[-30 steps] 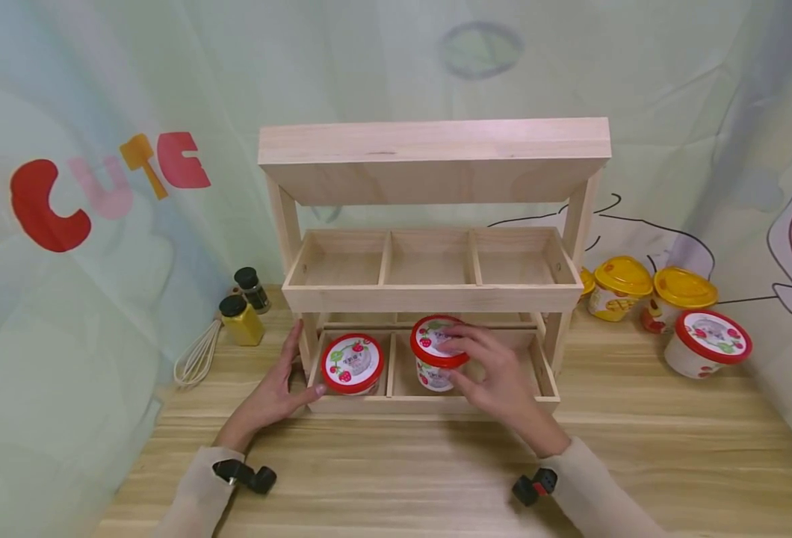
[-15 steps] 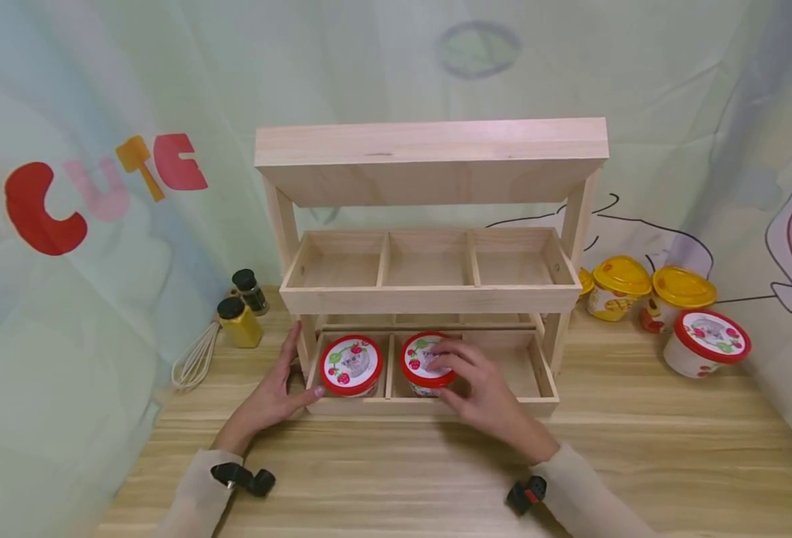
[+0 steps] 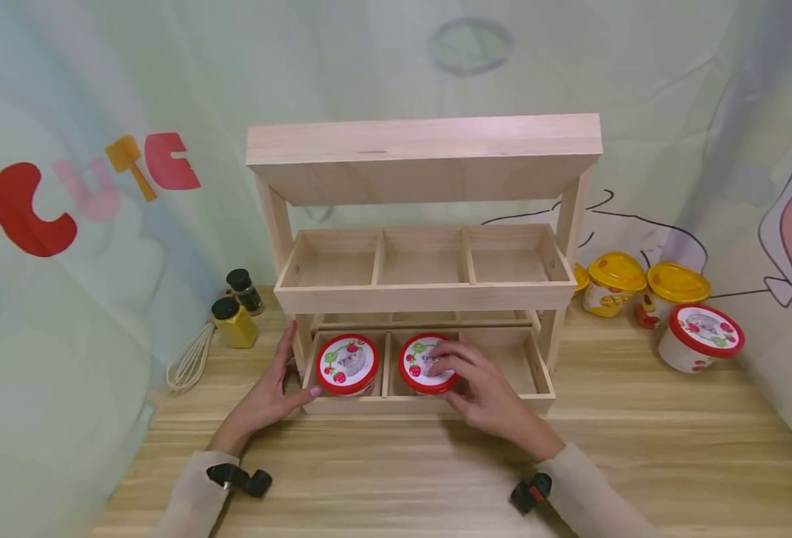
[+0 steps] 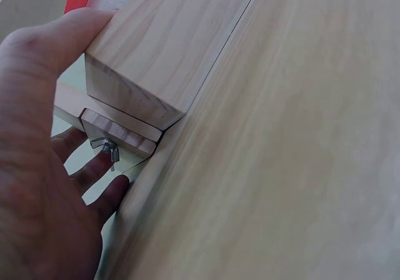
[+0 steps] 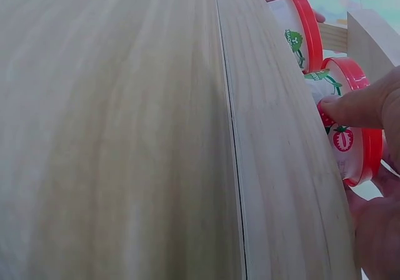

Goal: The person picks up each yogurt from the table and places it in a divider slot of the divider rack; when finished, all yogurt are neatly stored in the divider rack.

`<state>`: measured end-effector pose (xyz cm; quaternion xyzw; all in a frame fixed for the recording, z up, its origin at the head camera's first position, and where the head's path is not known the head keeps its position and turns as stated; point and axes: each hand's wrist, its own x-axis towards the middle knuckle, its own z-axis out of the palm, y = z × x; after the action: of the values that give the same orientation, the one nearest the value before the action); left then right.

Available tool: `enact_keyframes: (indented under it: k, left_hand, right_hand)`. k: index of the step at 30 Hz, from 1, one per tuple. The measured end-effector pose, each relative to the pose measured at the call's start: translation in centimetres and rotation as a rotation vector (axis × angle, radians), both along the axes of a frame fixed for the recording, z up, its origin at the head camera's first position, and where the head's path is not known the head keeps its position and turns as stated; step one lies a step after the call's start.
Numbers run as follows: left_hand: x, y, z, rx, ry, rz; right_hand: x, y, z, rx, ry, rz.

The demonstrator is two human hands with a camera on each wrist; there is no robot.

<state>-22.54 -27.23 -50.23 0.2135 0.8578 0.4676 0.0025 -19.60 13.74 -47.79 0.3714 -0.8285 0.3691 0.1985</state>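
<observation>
The red-lidded tub [image 3: 418, 360] in your right hand [image 3: 486, 392] stands upright in the middle compartment of the rack's [image 3: 426, 299] lower tray, its lid facing up and its axis vertical. Your fingers are clamped on it, thumb against the front side, the others over the lid. A matching tub [image 3: 347, 365] sits upright in the left compartment. The rack's long axis runs left to right before you. Your left hand [image 3: 267, 396] lies at its left end, fingers spread apart, thumb at the front corner.

The worktop [image 3: 396, 478] is pale, streaked wood. A printed curtain [image 3: 362, 67] surrounds it. Two jars [image 3: 235, 324] stand at left; yellow-lidded tubs [image 3: 616, 274] and another red-lidded one [image 3: 704, 340] at right.

Only the left wrist view shows a wing nut [image 4: 107, 147] by your fingers; the right wrist view shows the strawberry print [image 5: 343, 140] below your thumb.
</observation>
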Motion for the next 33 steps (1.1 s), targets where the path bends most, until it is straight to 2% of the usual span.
enact_keyframes:
  k: [9, 19, 29, 33]
  left_hand:
    - [0.1, -0.1, 0.1, 0.006, 0.006, -0.003]
    - [0.1, -0.1, 0.0, 0.004, 0.004, -0.004]
    - [0.0, 0.0, -0.1, -0.018, 0.007, 0.009]
    - [0.0, 0.0, -0.1, -0.018, 0.022, 0.004]
  right_hand:
    - [0.0, -0.1, 0.0, -0.021, -0.042, 0.02]
    - [0.0, 0.3, -0.1, -0.019, -0.027, 0.015]
    - [0.8, 1.7, 0.7, 0.013, -0.07, -0.1]
    - [1.2, 2.4, 1.0, 0.031, -0.074, -0.118]
